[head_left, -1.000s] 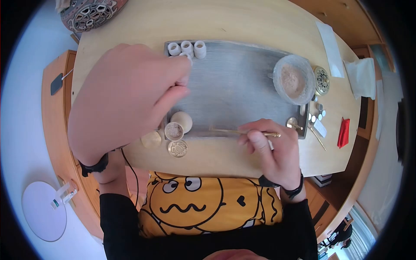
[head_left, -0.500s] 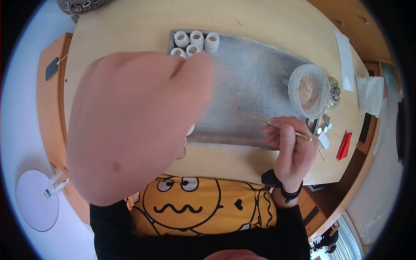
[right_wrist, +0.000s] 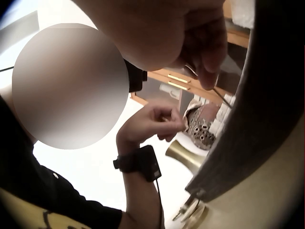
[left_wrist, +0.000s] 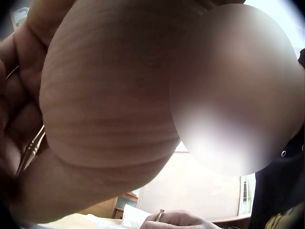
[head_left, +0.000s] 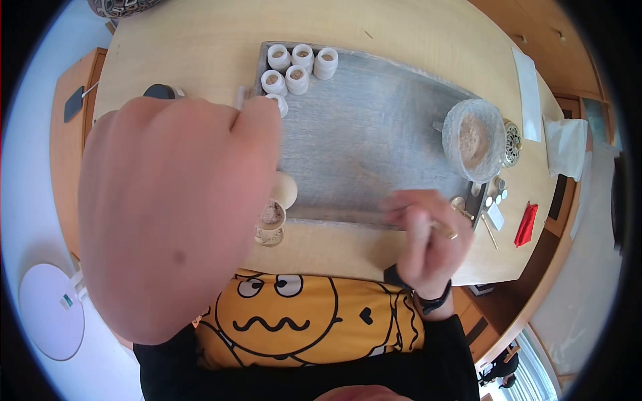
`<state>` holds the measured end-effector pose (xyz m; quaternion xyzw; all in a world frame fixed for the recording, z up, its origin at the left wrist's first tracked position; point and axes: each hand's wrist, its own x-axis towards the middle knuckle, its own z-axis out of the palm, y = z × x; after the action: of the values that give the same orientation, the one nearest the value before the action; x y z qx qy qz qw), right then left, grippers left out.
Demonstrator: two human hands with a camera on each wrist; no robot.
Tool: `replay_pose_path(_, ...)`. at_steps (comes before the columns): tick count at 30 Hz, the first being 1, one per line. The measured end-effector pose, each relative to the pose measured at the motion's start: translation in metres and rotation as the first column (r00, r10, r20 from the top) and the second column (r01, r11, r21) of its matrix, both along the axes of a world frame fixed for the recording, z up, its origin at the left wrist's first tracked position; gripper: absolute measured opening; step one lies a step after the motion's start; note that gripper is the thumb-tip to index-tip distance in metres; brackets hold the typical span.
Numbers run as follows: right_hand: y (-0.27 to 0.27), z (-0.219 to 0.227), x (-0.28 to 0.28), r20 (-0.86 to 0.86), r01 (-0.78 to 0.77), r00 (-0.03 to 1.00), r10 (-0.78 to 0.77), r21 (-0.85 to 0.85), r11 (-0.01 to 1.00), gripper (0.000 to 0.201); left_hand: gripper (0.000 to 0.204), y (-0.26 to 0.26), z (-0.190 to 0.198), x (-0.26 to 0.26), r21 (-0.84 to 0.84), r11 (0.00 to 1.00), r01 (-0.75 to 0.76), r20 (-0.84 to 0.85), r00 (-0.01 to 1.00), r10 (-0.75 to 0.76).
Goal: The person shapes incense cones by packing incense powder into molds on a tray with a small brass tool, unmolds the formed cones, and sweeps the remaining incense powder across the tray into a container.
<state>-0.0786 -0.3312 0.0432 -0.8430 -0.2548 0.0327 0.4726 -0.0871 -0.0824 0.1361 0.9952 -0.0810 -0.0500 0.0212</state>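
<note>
Close to the head camera, the left hand (head_left: 177, 214) hides much of the tray's left side. Its curled fingers hold a thin gold tool (left_wrist: 32, 150), seen in the left wrist view. Beside its fingertips is a white jar (head_left: 279, 105); other white jars (head_left: 297, 79) with tan powder stand behind. The right hand (head_left: 433, 237), blurred, pinches a gold stick (head_left: 443, 230) over the grey tray's (head_left: 361, 134) near right part. In the right wrist view the stick (right_wrist: 223, 98) slants from its fingers. A small powder-filled cup (head_left: 273, 215) is at the tray's near left.
A glass bowl (head_left: 473, 137) of powder stands at the tray's right, with a pierced gold lid (head_left: 511, 143) beside it. Farther right lie a red pouch (head_left: 526, 224) and a white packet (head_left: 566, 148). A dark round object (head_left: 160, 91) is behind the left hand.
Since half a second ago the left hand has moved left, uncovering more jars and the cup. The right hand has moved slightly left and nearer the body; its stick's far end is blurred.
</note>
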Motion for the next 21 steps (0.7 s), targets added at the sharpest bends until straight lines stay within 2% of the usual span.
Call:
replay_pose_path(1,0.005,-0.004,0.000,0.046,-0.107,0.993,0.105,0.045,0.993,0.006,0.013,-0.001,0.000,0.000,0.031,0.999,-0.023,-0.005,1.000,0.023)
replay_pose_path(2,0.011,-0.004,-0.001,0.046,-0.101,0.994,0.099,0.044,0.994,0.006,0.013,-0.002,-0.003,0.001,0.030,0.999,-0.016,-0.006,1.000,0.017)
replay_pose_path(4,0.019,-0.003,-0.001,0.064,-0.245,0.968,0.244,0.000,0.970,0.006,0.013,-0.004,-0.009,0.001,0.034,0.999,-0.002,0.021,1.000,0.001)
replay_pose_path(6,0.018,-0.004,0.002,0.102,-0.204,0.975,0.198,0.050,0.978,0.006,0.013,-0.003,-0.007,0.004,0.068,0.998,0.006,-0.017,1.000,-0.005)
replay_pose_path(8,0.005,0.002,0.004,-0.014,0.035,0.999,-0.035,-0.001,0.999,0.009,0.013,-0.004,-0.006,0.005,0.099,0.995,0.007,-0.055,0.998,-0.002)
replay_pose_path(9,0.002,0.002,0.005,-0.011,0.133,0.991,-0.134,-0.020,0.991,0.011,0.014,-0.003,-0.006,0.005,0.107,0.994,0.002,-0.060,0.998,0.005)
replay_pose_path(12,-0.002,0.003,0.007,-0.063,0.210,0.976,-0.209,0.000,0.978,0.011,0.014,-0.008,-0.008,0.002,0.121,0.993,-0.014,-0.041,0.999,0.019)
replay_pose_path(13,-0.004,-0.001,0.007,-0.021,0.103,0.995,-0.102,0.012,0.995,0.009,0.015,-0.010,-0.009,0.002,0.127,0.992,-0.021,-0.027,0.999,0.024)
replay_pose_path(14,-0.002,-0.002,0.006,-0.021,0.107,0.994,-0.106,0.013,0.994,0.009,0.015,-0.011,-0.008,0.002,0.128,0.992,-0.017,-0.026,0.999,0.020)
replay_pose_path(16,0.011,-0.004,0.005,0.052,-0.170,0.985,0.167,0.073,0.983,0.008,0.015,-0.012,-0.007,0.003,0.157,0.988,-0.013,-0.074,0.997,0.025)
replay_pose_path(18,0.013,-0.004,0.005,0.055,-0.177,0.983,0.173,0.071,0.982,0.008,0.015,-0.011,-0.008,0.004,0.148,0.989,-0.009,-0.086,0.996,0.022)
replay_pose_path(20,0.005,0.000,0.008,0.090,-0.056,0.994,0.058,-0.020,0.998,0.006,0.015,-0.011,-0.008,0.004,0.137,0.990,-0.016,-0.093,0.995,0.029)
replay_pose_path(21,0.002,0.003,0.009,0.092,-0.058,0.994,0.060,-0.021,0.998,0.006,0.015,-0.011,-0.009,0.003,0.143,0.990,-0.011,-0.073,0.997,0.022)
